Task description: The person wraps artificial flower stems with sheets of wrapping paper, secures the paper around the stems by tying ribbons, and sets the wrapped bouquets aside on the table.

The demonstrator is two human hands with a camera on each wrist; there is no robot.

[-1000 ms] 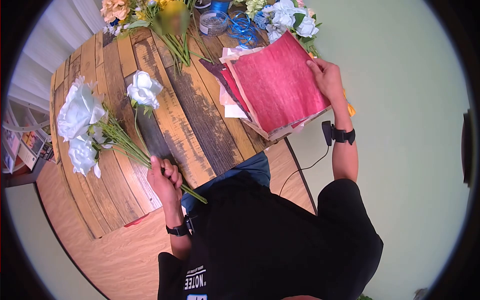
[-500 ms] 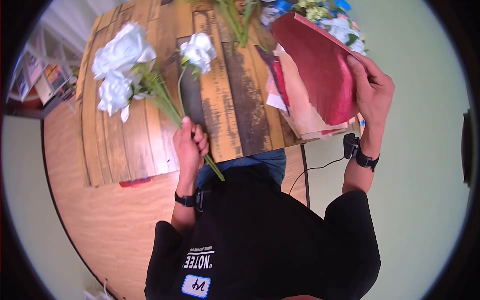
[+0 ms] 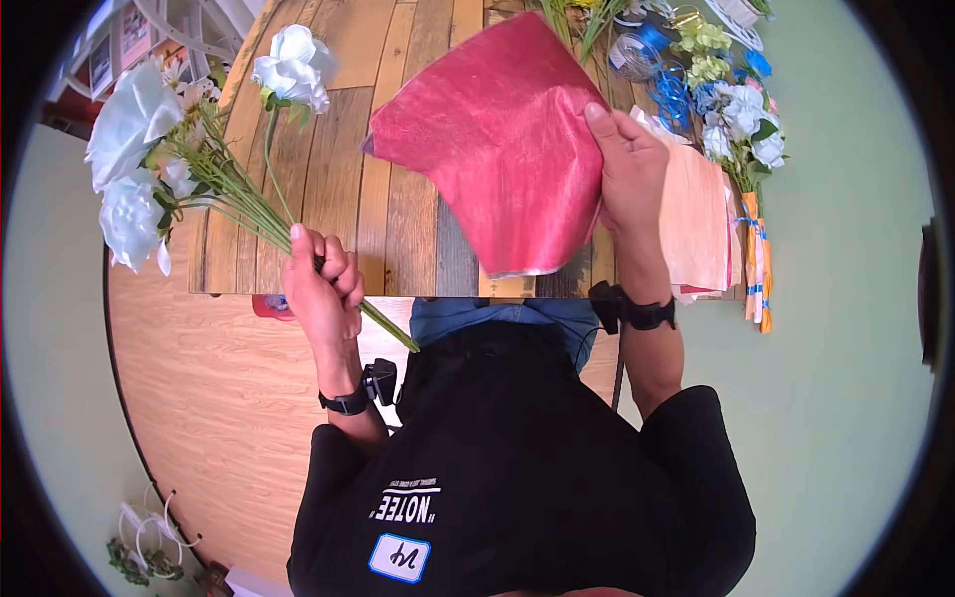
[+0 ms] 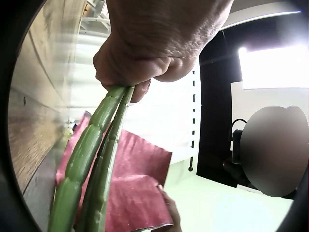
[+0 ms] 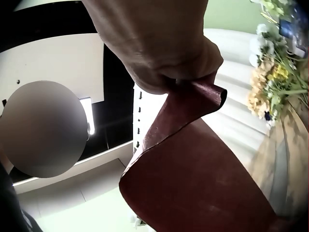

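My left hand [image 3: 323, 284] grips a bunch of green stems [image 4: 91, 154] near their lower ends. Large pale blue-white artificial roses [image 3: 134, 124] top the bunch at the left, and one separate rose [image 3: 294, 68] on a thin stem stands higher. With thumb and fingers my right hand [image 3: 634, 169] pinches a red sheet of wrapping paper [image 3: 497, 139] by its right edge. The sheet is held up over the table, creased near the thumb. In the right wrist view its edge curls below the fingers, and the paper [image 5: 193, 174] hangs down from them.
A stack of pale wrapping papers [image 3: 696, 214] lies at the table's right edge. Beside it are wrapped white-blue flowers [image 3: 741, 119]. Blue ribbon [image 3: 672, 98] and a clear tub [image 3: 634, 57] stand at the back right. The wooden table [image 3: 328, 169] ends just before the person's lap.
My right hand has lifted the red sheet off the paper stack and carried it left over the middle of the table. The left hand keeps hold of the rose stems. The head view has shifted.
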